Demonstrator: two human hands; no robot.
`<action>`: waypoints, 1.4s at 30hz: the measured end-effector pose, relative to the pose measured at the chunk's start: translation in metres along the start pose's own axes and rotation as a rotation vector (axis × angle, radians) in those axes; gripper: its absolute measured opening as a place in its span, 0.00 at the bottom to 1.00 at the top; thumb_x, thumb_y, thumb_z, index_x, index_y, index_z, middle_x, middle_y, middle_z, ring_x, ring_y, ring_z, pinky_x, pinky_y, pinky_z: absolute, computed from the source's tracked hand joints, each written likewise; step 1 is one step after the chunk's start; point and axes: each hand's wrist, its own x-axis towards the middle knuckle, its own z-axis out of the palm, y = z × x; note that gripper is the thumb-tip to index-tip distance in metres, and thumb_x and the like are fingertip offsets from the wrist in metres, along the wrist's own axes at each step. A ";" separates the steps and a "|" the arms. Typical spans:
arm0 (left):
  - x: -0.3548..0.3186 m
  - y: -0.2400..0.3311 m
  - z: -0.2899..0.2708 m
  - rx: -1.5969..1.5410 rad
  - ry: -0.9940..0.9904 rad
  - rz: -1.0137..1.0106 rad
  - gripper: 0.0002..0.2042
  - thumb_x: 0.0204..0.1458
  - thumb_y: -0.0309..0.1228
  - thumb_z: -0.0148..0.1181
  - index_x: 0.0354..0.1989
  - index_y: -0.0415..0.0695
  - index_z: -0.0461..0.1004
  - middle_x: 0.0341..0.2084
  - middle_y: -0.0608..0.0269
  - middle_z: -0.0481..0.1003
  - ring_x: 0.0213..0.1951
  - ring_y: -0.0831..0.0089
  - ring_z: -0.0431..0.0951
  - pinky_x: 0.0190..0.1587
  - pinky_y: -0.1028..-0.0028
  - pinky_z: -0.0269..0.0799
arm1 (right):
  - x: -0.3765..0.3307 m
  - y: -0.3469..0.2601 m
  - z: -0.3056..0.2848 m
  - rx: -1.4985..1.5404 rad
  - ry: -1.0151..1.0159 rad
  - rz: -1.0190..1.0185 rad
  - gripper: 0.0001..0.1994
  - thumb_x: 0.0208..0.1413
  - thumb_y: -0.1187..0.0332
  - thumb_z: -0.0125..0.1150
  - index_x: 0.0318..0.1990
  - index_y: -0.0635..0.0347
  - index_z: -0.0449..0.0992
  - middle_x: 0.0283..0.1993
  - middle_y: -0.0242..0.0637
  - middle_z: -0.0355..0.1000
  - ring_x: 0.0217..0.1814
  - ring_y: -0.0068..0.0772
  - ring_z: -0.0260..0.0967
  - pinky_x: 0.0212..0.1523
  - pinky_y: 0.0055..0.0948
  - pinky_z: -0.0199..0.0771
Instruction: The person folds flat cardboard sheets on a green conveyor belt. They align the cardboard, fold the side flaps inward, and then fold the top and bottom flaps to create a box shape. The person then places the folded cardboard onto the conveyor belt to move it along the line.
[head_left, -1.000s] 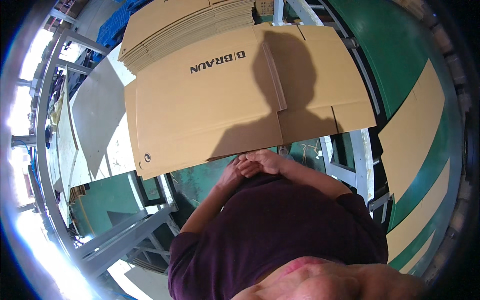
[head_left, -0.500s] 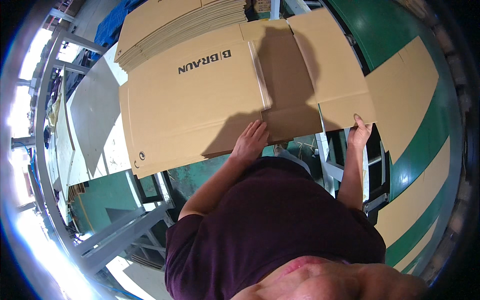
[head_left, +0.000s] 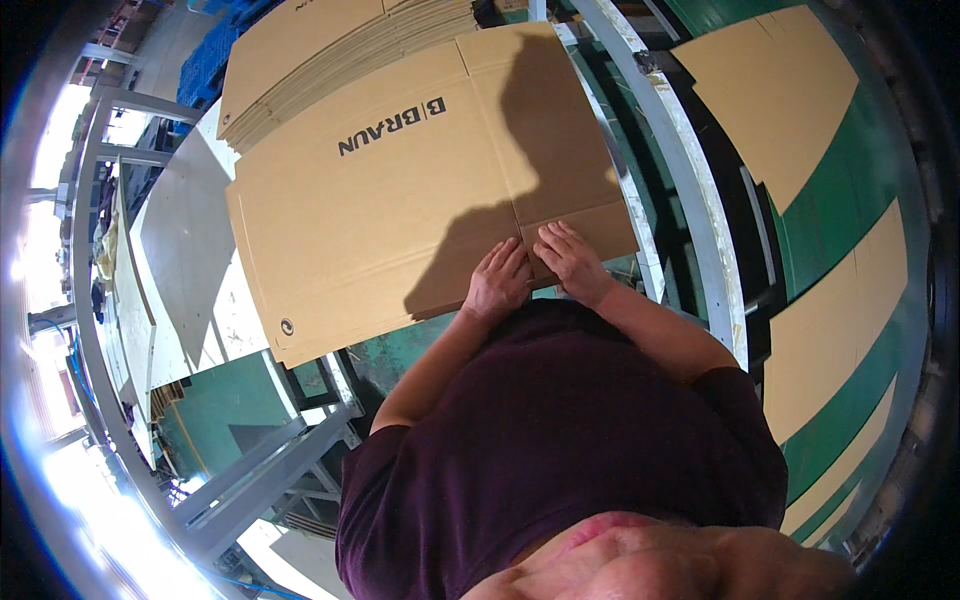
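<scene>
A flat, folded brown cardboard box [head_left: 400, 190] with dark printing lies in front of me. A crease runs from its far edge down to its near edge, right of the middle. My left hand [head_left: 500, 285] rests on the near edge just left of this crease, fingers stretched out over the board. Close beside it, my right hand [head_left: 572, 262] lies on the panel right of the crease, its fingers also extended. Neither hand is wrapped round anything. Shadow covers much of the right panel. What lies under the box is mostly hidden.
Behind the box stands a stack of flat cardboard [head_left: 340, 75]. A grey metal rail [head_left: 690, 160] runs along the right, beyond it a green belt [head_left: 850, 165] with cardboard sheets [head_left: 780, 95]. At left are a white tabletop [head_left: 185, 240] and a blue pallet [head_left: 207, 65].
My right hand has let go of the far-right panel and come left beside my left hand. That panel no longer sticks out right, and the white strip is covered. My left hand stays put.
</scene>
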 end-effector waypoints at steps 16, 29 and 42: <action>0.014 0.000 -0.010 0.120 -0.168 -0.046 0.27 0.44 0.44 0.60 0.52 0.42 0.67 0.54 0.55 0.66 0.55 0.60 0.66 0.52 0.62 0.65 | -0.046 0.021 -0.028 0.070 -0.002 0.177 0.23 0.50 0.72 0.53 0.56 0.57 0.66 0.66 0.42 0.54 0.70 0.44 0.47 0.69 0.46 0.41; 0.007 -0.004 0.002 0.310 -0.355 0.021 0.28 0.52 0.48 0.52 0.51 0.33 0.66 0.53 0.43 0.65 0.55 0.49 0.65 0.56 0.59 0.63 | -0.419 0.220 -0.149 -0.954 0.030 1.798 0.36 0.47 0.73 0.58 0.64 0.48 0.50 0.68 0.37 0.47 0.70 0.48 0.42 0.60 0.47 0.52; 0.002 -0.004 0.007 0.219 -0.154 0.139 0.30 0.42 0.39 0.62 0.53 0.34 0.65 0.56 0.43 0.63 0.55 0.49 0.65 0.54 0.56 0.64 | -0.149 0.133 -0.367 -0.596 0.765 0.562 0.11 0.44 0.70 0.64 0.37 0.61 0.74 0.31 0.43 0.73 0.31 0.41 0.70 0.33 0.33 0.71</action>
